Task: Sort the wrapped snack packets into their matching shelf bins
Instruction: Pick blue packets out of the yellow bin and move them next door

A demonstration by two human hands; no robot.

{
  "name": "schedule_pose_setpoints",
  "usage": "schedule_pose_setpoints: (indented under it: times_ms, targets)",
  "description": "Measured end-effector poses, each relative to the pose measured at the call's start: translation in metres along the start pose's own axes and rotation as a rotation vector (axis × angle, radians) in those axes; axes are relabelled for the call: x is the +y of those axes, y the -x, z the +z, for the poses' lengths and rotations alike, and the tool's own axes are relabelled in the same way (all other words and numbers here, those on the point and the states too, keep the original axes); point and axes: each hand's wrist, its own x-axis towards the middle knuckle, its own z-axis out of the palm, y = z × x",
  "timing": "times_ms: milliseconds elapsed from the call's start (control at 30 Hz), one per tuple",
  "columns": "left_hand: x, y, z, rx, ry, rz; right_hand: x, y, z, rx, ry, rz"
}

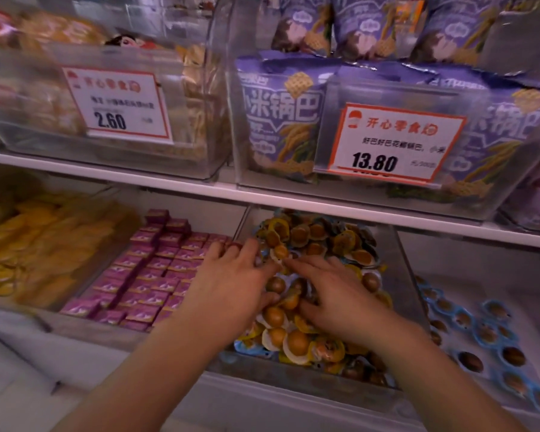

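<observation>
Price tags read 2.60 [119,104] and 13.80 [393,141]. Both hands, left hand [231,288] and right hand [334,294], lie spread, fingers loose, on the round egg packets [296,341]; any grip is hidden.

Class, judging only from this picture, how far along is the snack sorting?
Done: the pink boxes sit in neat rows, the blue-rimmed packets apart. In hand: the left hand and right hand dig in the orange-rimmed packets. Left: a few blue wrappers show in that bin.

White shop shelving [169,177] in two tiers, red-bordered price cards [393,143] along the upper tier.
</observation>
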Motion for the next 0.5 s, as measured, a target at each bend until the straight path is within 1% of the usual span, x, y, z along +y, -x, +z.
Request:
schedule_pose_setpoints:
  times_ms: [100,200,267,333,400,500]
  targets:
    - [-0.001,-0.002,0.002,0.067,0.088,-0.028,-0.004,-0.004,0.003,0.075,0.008,0.003]
    - [-0.002,-0.001,0.003,0.169,0.257,-0.102,-0.007,-0.003,0.004,0.226,-0.003,0.019]
    - [-0.001,-0.001,0.001,0.245,0.373,-0.147,-0.005,-0.001,0.002,0.347,-0.093,0.060]
    - [-0.001,-0.003,-0.003,0.327,0.522,-0.209,-0.002,0.002,-0.004,0.447,-0.243,0.139]
    - [0.002,-0.004,-0.010,0.379,0.738,-0.279,0.002,0.004,-0.011,0.490,-0.367,0.218]
    - [0.012,-0.004,-0.017,0.399,0.975,-0.319,0.004,0.005,-0.022,0.471,-0.492,0.288]
